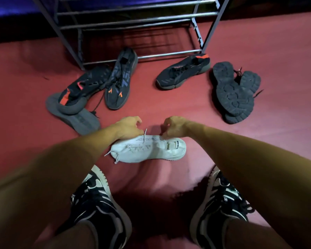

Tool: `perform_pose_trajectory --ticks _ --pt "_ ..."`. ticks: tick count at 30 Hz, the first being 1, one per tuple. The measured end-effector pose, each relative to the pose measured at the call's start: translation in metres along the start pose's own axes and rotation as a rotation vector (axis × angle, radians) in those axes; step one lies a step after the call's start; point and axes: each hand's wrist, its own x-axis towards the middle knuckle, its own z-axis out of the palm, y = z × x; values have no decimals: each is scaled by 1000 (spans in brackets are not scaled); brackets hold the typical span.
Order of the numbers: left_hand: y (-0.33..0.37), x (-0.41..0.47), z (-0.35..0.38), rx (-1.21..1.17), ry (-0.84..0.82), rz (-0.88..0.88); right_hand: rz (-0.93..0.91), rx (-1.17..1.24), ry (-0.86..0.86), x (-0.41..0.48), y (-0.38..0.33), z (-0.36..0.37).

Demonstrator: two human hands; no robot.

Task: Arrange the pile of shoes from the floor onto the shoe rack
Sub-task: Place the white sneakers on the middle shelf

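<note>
White shoe (148, 150) lies crosswise, toe leftward; my left hand (127, 129) and right hand (174, 127) seemingly pinch its far edge, rack (133, 20) beyond.

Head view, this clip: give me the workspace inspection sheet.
Surface: red floor, bare between the shoes.
Job's things: white shoe on its side near the person's feet; five dark shoes further off, two upturned, one being the sole-up shoe; shoe rack with no shoes on the visible bars.
Clutter: nothing seen.
Grippers: left hand and right hand both at the white shoe's upper edge, fingers curled; grip hidden.
Cables: nothing seen; only loose laces.
Surroundings: dark wall behind the rack; the person's own black-and-white sneakers at the bottom.
</note>
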Motion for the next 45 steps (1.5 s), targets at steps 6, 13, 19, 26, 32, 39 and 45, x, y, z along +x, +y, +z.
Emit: perform_pose_trajectory --ticks 6,13,19,26,32,39,45 --pt "-15 5 13 3 -49 -43 1 19 -32 13 2 23" --pt "-15 8 15 -2 -53 -86 29 -21 38 19 2 25" --pt "-4 11 8 27 -56 -73 67 -80 72 24 0 13" --pt "31 6 -35 106 -42 30 -28 -244 140 13 -19 -67" --pt "81 -10 -109 155 125 130 -98 -324 249 -25 -34 -163" --pt "146 -46 -204 192 276 216 -128 -262 469 -92 -36 -249" --pt "178 -81 -241 203 532 317 -154 48 652 -135 -21 -265"
